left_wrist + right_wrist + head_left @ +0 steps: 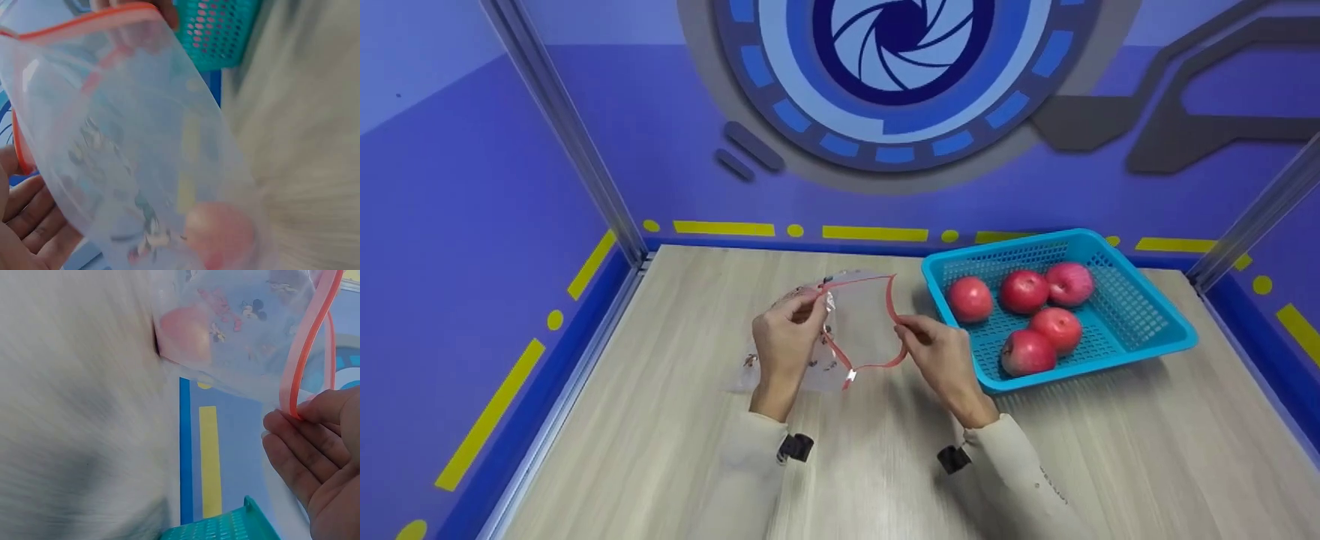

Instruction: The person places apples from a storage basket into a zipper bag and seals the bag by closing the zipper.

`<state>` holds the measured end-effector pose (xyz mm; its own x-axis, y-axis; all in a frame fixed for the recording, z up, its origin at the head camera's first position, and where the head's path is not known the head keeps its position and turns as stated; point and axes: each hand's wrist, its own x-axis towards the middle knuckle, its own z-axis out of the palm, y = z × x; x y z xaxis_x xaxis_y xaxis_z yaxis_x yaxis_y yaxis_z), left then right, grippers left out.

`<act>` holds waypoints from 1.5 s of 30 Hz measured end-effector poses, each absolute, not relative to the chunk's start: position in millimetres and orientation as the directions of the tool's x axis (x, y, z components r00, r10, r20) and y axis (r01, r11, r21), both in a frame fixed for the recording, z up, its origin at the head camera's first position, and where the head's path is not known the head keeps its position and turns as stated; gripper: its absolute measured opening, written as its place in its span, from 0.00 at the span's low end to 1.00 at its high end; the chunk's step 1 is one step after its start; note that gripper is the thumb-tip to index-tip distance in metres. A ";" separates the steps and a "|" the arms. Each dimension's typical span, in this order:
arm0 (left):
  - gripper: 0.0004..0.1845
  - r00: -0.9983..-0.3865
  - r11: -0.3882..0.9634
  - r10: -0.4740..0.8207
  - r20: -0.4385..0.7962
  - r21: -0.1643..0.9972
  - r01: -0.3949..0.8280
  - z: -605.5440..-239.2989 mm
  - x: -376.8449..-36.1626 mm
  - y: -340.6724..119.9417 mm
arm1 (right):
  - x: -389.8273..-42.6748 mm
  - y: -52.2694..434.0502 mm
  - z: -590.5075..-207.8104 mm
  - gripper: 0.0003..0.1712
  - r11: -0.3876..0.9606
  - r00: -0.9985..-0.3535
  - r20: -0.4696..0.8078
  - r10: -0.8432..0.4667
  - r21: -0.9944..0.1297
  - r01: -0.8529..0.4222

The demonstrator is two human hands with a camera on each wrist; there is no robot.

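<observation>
A clear zip bag (870, 322) with a red-orange rim and printed cartoon figures is held up between both hands, its mouth spread wide. My left hand (787, 337) pinches the left side of the rim, other fingers loosely bent in the left wrist view. On the opposite side, my right hand (941, 349) pinches the rim between thumb and fingers. A white slider (852, 375) sits at the near corner of the mouth. Through the plastic, a round reddish apple (184, 334) shows low in the bag; the left wrist view shows the apple (219, 233) too.
Right of the bag stands a blue perforated basket (1155, 341), its left rim close to my right hand. Several red apples (1024, 291) lie inside it. The wooden table (660, 420) ends at a printed blue wall (690, 180) behind and at the sides.
</observation>
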<state>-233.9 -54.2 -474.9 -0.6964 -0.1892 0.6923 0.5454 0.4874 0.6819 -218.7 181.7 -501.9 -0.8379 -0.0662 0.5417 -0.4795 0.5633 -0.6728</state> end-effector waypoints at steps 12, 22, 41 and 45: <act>0.04 -0.570 0.568 -0.190 0.799 0.563 0.600 -476.3 -238.4 -66.9 | -227.9 194.7 -499.4 0.14 0.613 -0.820 0.572 0.007 -0.650 -0.449; 0.06 -0.629 0.468 -0.189 0.754 0.632 0.617 -478.9 -236.1 -66.4 | -228.7 200.9 -494.9 0.15 0.600 -0.836 0.549 0.015 -0.673 -0.432; 0.06 -0.755 0.291 -0.132 0.642 0.753 0.589 -487.7 -233.6 -53.1 | -229.0 239.1 -489.7 0.28 0.555 -0.854 0.515 -0.070 -0.692 -0.463; 0.06 -0.767 0.281 -0.133 0.627 0.766 0.578 -487.9 -233.2 -51.6 | -230.0 250.8 -491.8 0.30 0.544 -0.869 0.492 -0.055 -0.714 -0.440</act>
<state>-233.2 -51.6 -487.9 -0.7673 -0.1326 0.6274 0.5779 0.2811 0.7661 -230.0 250.8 -491.8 -0.8686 -0.0550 0.4924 -0.4395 0.5444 -0.7145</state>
